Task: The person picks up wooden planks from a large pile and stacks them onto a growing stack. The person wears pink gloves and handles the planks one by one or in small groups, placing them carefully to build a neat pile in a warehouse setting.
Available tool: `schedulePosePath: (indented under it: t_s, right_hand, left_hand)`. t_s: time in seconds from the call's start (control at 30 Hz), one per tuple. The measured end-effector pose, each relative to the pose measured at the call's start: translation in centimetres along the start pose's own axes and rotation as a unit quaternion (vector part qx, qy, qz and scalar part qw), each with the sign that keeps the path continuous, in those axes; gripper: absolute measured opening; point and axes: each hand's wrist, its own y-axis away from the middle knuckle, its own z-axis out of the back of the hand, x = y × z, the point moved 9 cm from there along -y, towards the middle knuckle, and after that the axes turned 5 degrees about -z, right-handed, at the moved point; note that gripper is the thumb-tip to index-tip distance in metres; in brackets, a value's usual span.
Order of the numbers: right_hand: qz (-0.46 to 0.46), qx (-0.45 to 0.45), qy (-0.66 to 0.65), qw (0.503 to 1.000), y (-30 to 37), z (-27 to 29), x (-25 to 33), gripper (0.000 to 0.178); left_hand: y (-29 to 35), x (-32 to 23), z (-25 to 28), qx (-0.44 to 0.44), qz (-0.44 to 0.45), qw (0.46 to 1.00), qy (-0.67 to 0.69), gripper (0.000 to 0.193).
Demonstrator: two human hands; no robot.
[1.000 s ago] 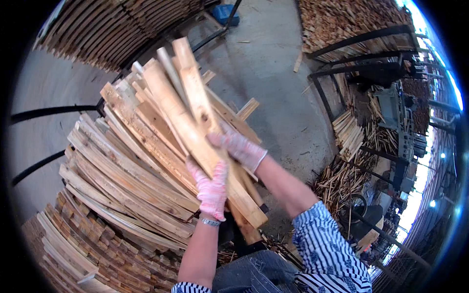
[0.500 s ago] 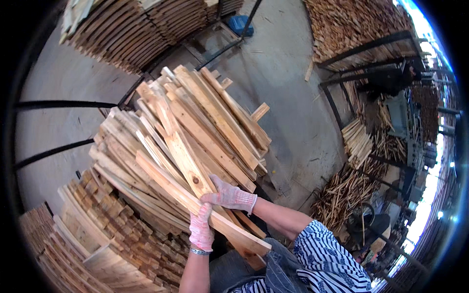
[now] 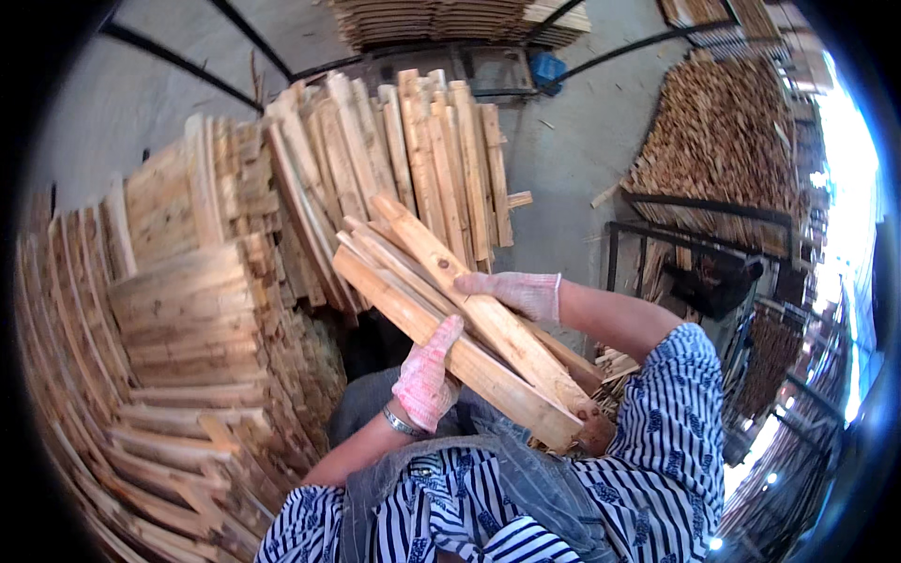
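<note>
A bundle of several pale wooden slats [image 3: 441, 319] lies slantwise across the front of my body, lifted off the stack. My left hand [image 3: 429, 375], in a pale glove, grips the near side of the bundle, its thumb on top and its fingers hidden beneath. On the far side my right hand [image 3: 516, 293], gloved too, is closed round the slats with its thumb over the upper one. That upper slat [image 3: 497, 324] has dark knots. Beyond the bundle stands a stack of loose slats [image 3: 375, 150], with their ends uneven.
To the left are tightly piled boards [image 3: 188, 310]. Black metal rack bars [image 3: 178, 64] cross the upper left. A large heap of short wood pieces [image 3: 718, 141] fills the upper right, and a blue object [image 3: 546, 70] lies on the far floor.
My body and view have turned leftward. The slats have come off the stack and are now held close in front of me, both hands gripping them.
</note>
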Motion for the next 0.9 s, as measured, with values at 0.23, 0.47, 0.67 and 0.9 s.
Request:
schedulePosePath:
  t_s: [0.23,0.47,0.67,0.9]
  right_hand:
    - [-0.024,-0.035,0.105,0.994,-4.3,-1.4,4.8,0.063]
    - [0.065,-0.117,0.265,0.955,-8.1,4.5,2.3,0.089]
    - [0.191,-0.054,0.167,0.966,-1.9,-1.0,2.0,0.087]
    - [0.190,-0.121,0.291,0.930,1.2,-10.2,9.0,0.084]
  left_hand:
    - [-6.9,-6.8,2.5,0.021,0.018,0.998,0.058,0.062]
    - [-10.2,-4.0,5.3,-0.028,-0.103,0.990,0.091,0.057]
    - [-2.6,-5.6,2.8,-0.050,-0.254,0.960,-0.103,0.057]
    - [6.1,-12.8,-0.6,0.047,-0.290,0.920,-0.260,0.050]
